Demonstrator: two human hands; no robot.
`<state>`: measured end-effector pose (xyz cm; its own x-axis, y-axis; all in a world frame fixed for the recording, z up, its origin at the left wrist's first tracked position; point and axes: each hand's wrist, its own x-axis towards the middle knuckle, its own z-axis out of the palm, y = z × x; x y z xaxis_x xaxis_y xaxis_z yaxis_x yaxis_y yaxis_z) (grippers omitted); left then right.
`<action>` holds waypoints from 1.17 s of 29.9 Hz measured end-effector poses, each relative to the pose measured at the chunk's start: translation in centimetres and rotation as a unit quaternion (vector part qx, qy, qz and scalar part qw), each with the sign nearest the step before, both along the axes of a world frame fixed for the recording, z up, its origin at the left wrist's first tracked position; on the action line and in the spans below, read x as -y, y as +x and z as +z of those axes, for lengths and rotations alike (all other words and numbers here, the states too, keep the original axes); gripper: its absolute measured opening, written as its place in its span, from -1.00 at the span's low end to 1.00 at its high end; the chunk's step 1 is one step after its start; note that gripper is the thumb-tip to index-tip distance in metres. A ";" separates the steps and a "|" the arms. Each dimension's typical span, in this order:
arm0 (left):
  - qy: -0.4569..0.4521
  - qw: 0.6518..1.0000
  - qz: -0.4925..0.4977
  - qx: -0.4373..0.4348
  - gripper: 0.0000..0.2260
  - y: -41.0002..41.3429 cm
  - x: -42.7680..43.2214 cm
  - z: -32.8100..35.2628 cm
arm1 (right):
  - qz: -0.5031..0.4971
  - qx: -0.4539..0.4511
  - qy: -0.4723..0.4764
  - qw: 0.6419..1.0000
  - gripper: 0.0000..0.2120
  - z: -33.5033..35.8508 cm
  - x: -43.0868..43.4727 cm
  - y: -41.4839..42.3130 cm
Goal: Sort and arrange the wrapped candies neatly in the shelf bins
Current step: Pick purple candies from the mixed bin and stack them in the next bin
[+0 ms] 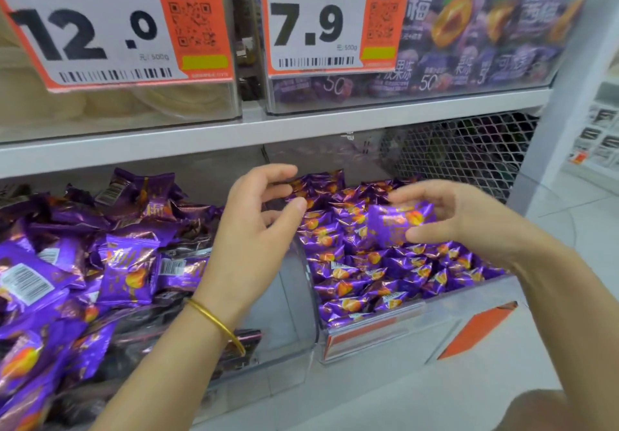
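Two clear bins on the lower shelf hold purple wrapped candies with an orange fruit print. The left bin (294, 337) is heaped with larger packets (129, 273). The right bin (402, 326) holds several smaller candies (355, 283) in rough rows. My right hand (445, 213) pinches one purple candy (398, 223) above the right bin. My left hand (258, 229), with a gold bangle on its wrist, hovers over the divide between the bins; its fingers are loosely curled and hold nothing.
The upper shelf (301, 129) carries two clear bins with price tags 12.0 (87, 28) and 7.9 (315, 22). A wire mesh panel (462, 152) stands behind the right bin. An orange label (475, 330) sits on the right bin's front. White floor lies to the right.
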<state>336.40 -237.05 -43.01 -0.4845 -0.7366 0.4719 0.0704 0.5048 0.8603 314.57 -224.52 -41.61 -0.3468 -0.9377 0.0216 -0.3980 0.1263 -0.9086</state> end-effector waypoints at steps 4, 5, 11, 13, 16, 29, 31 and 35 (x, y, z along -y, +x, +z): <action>0.001 1.000 0.013 0.016 -0.71 0.1 0.2 -0.2 | 0.047 -0.120 0.092 0.987 -0.66 -1.8 0.4 0.0; 0.000 1.000 0.017 0.020 -0.71 0.1 0.2 -0.2 | 0.055 -0.133 0.099 0.985 -0.68 -2.0 0.6 0.2; 0.007 0.999 0.020 0.024 -0.71 0.0 0.0 -0.2 | 0.052 -0.242 0.069 0.967 -0.63 -3.7 2.5 1.1; 0.014 1.000 0.018 0.017 -0.71 0.1 0.0 -0.2 | 0.036 -0.315 0.080 0.945 -0.62 -4.1 2.8 1.1; 0.013 1.000 0.019 0.021 -0.71 0.3 -0.1 -0.2 | 0.023 -0.351 0.093 0.932 -0.59 -4.2 2.9 1.7; 0.006 0.998 0.039 0.040 -0.72 0.6 0.2 0.2 | 0.002 -0.227 0.100 0.969 -0.66 -3.7 2.0 2.0; 0.009 0.997 0.062 0.048 -0.73 1.0 0.7 0.4 | 0.008 -0.233 0.110 0.966 -0.64 -3.7 1.9 2.1; 0.050 0.987 0.122 0.094 -0.79 2.5 2.9 0.1 | 0.011 -0.270 0.108 0.957 -0.60 -3.3 1.6 2.0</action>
<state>338.87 -239.95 -42.87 -0.3583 -0.8805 0.3105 -0.2081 0.3995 0.8928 316.55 -226.09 -44.86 -0.3194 -0.9476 -0.0024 -0.8070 0.2733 -0.5234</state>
